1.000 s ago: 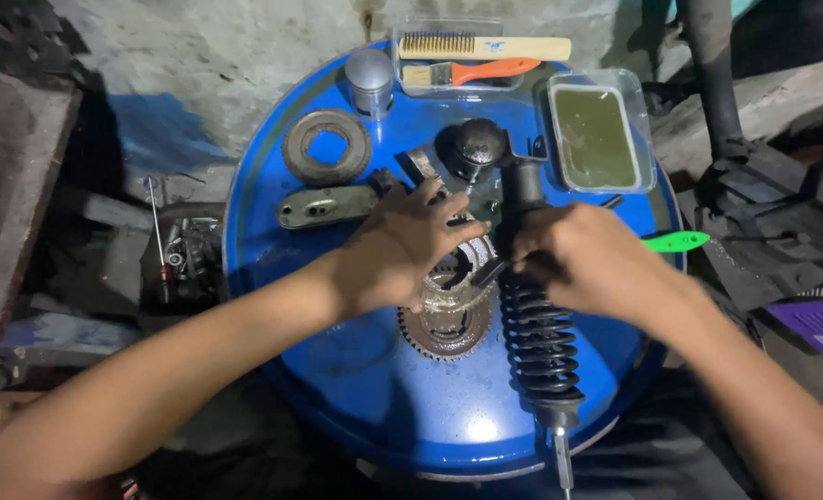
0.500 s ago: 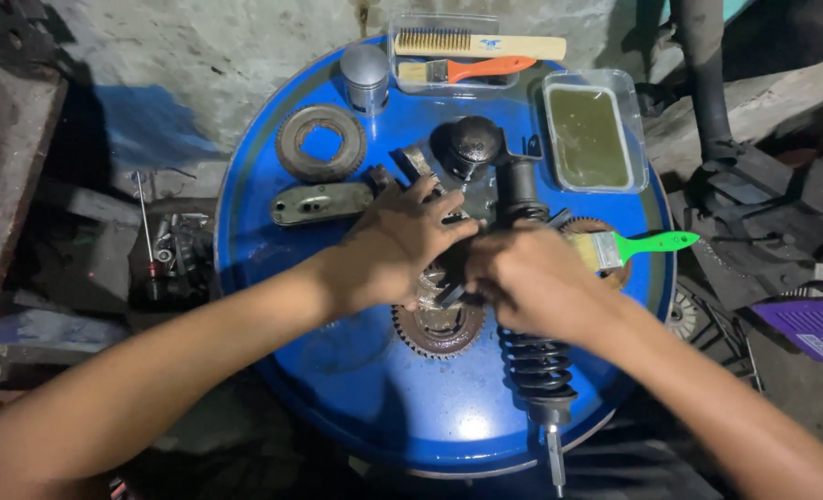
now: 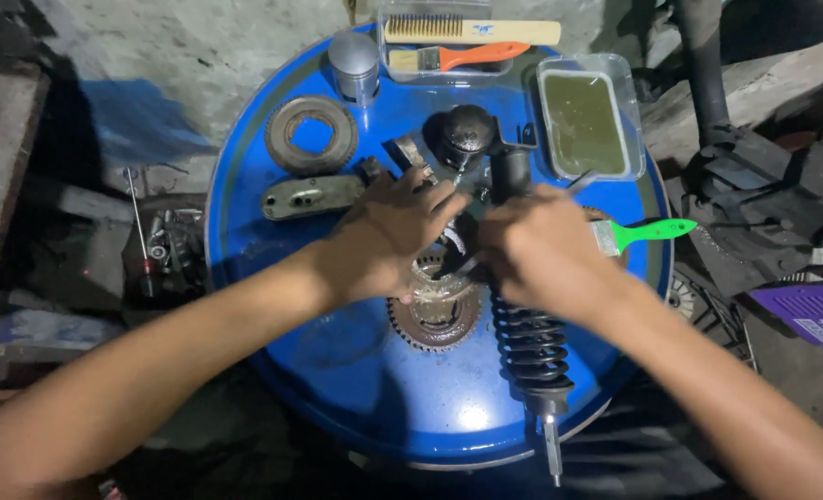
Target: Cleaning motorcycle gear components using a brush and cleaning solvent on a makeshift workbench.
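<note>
Two bare hands meet over the round blue drum-top table [image 3: 337,370], where worn machine parts lie spread within reach. The left hand [image 3: 388,236] presses down on a rusty toothed sprocket assembly [image 3: 435,310] at the table's centre, apparently steadying it, fingers curled on its upper edge. The right hand [image 3: 536,250] is closed around the upper end of a black coil-spring shock absorber [image 3: 532,352], which lies touching the sprocket's right side, its rod pointing toward the near rim. A green-handled brush [image 3: 648,231] lies just right of that hand; a clear tray of yellowish liquid [image 3: 586,120] sits beyond.
</note>
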